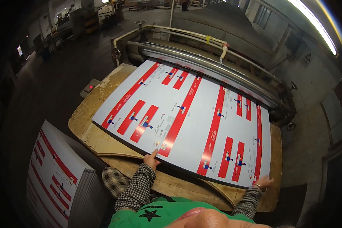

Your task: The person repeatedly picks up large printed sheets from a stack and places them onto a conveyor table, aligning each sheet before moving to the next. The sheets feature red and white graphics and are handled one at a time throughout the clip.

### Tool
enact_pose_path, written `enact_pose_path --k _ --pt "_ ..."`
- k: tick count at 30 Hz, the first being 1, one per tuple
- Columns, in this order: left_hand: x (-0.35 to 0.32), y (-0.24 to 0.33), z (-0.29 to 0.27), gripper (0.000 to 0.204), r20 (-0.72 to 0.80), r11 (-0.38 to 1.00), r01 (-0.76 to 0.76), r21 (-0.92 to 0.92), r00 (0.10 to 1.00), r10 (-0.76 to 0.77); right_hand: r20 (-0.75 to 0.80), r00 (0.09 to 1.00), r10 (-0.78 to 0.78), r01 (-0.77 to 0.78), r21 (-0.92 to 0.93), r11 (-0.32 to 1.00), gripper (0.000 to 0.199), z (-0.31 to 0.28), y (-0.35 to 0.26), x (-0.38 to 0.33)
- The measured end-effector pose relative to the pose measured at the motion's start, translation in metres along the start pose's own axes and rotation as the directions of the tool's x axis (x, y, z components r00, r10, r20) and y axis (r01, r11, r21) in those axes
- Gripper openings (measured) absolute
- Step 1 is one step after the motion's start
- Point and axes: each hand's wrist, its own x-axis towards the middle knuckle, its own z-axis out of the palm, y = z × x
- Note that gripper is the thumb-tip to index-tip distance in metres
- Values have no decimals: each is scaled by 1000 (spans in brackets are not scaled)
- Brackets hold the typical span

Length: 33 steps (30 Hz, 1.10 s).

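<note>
A large white printed sheet (195,125) with red bands and small blue figures lies on a worn wooden board, its far edge at a metal roller (201,59). My left hand (151,159) is at the sheet's near edge, left of the middle. Its thumb lies on top and the other fingers are curled below, pinching the edge. My right hand (265,183) is by the near right corner, fingers stretched out past the sheet's edge. Part of that hand is hard to make out.
The wooden board (79,121) has curved edges. A tall stack of similar printed sheets (57,171) stands at lower left. Handwheels (116,53) and pipes (186,36) frame the roller machine. A small box with a red light (90,88) sits at the board's left.
</note>
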Motion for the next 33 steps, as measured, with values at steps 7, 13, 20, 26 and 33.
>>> enact_pose_path --k 7,13,20,26,33 --pt "2 1 -3 44 74 998 19 -67 997 -14 302 24 -953 521 810 269 70 -22 -181 -258" --pt "14 -9 -11 39 125 996 -4 -94 992 16 423 -565 -709 659 749 -78 74 -74 -221 -317" --pt "7 -2 -22 17 317 974 76 -214 949 -5 237 -539 -809 334 941 53 19 -54 -248 -281" --pt "21 -12 -18 24 -260 961 205 183 953 -154 247 -527 -813 360 932 49 14 -94 -250 -267" --pt "0 1 -20 29 212 988 35 -153 977 -2 267 -608 -747 338 939 61 23 -31 -223 -297"
